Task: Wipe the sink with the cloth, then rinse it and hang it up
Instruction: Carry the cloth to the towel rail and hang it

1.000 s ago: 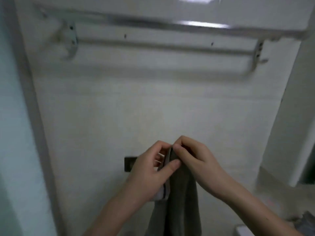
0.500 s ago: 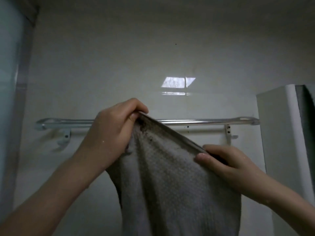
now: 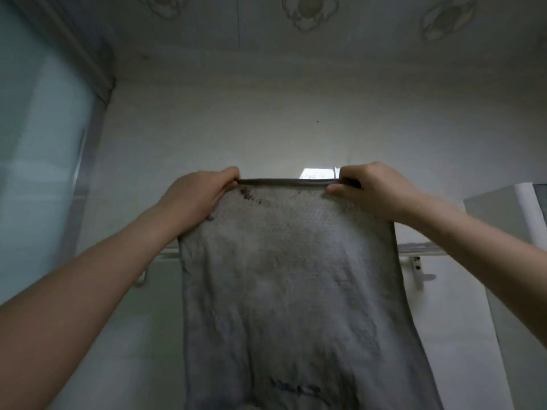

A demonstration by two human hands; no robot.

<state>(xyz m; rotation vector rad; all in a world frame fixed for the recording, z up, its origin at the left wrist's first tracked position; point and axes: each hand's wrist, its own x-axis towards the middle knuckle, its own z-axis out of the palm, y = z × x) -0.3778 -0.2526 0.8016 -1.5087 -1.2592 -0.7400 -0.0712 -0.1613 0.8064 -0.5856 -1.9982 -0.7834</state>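
Observation:
A grey, stained cloth [image 3: 290, 285] hangs spread flat in front of me, its top edge stretched level between my hands. My left hand [image 3: 201, 193] pinches the top left corner and my right hand [image 3: 373, 190] pinches the top right corner. Both hands are raised well above the metal towel rail [image 3: 417, 249] on the wall. The cloth hides most of that rail; only a short piece shows at the right and a sliver at the left. The sink is out of view.
A frosted glass panel [image 3: 41, 161] with a metal frame stands at the left. A white cabinet edge [image 3: 527, 220] juts in at the right. The rail's bracket [image 3: 417, 270] sticks out under the rail. The patterned ceiling fills the top.
My hands have moved apart and upward, pulling the bunched cloth out flat and level. The view has tilted up, so the rail now sits lower, behind the cloth.

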